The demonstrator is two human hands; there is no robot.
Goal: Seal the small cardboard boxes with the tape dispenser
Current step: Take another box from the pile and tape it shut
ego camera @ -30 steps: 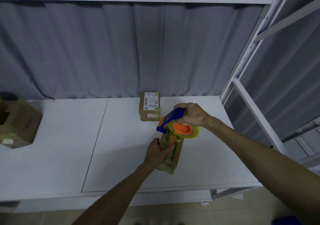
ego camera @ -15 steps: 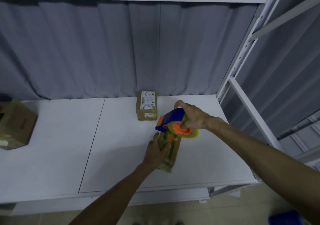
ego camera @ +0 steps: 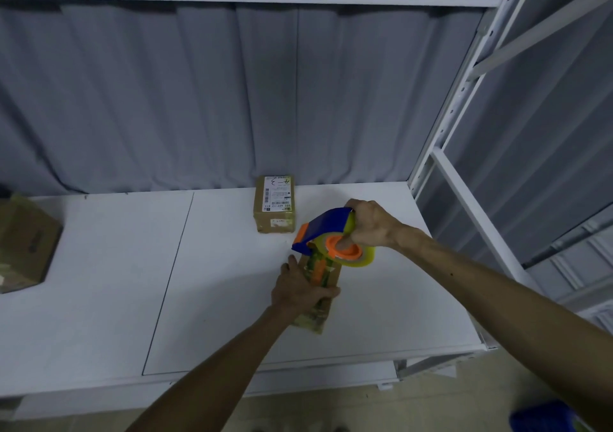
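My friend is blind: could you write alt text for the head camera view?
A person's right hand holds a blue-and-orange tape dispenser at the far end of a small cardboard box, which the left hand grips on a white shelf; a labelled box stands behind.

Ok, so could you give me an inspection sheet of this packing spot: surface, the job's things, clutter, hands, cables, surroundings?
Surface: white shelf board, with a thin seam line running front to back.
Job's things: small cardboard box lies near the front; tape dispenser is at its far end; labelled box sits behind it, apart.
Clutter: larger brown box at the left edge; blue object at bottom right, too cut off to identify.
Hands: left hand holds the small cardboard box; right hand grips the tape dispenser.
Cables: nothing seen.
Surroundings: grey curtain behind; white rack frame at the right.
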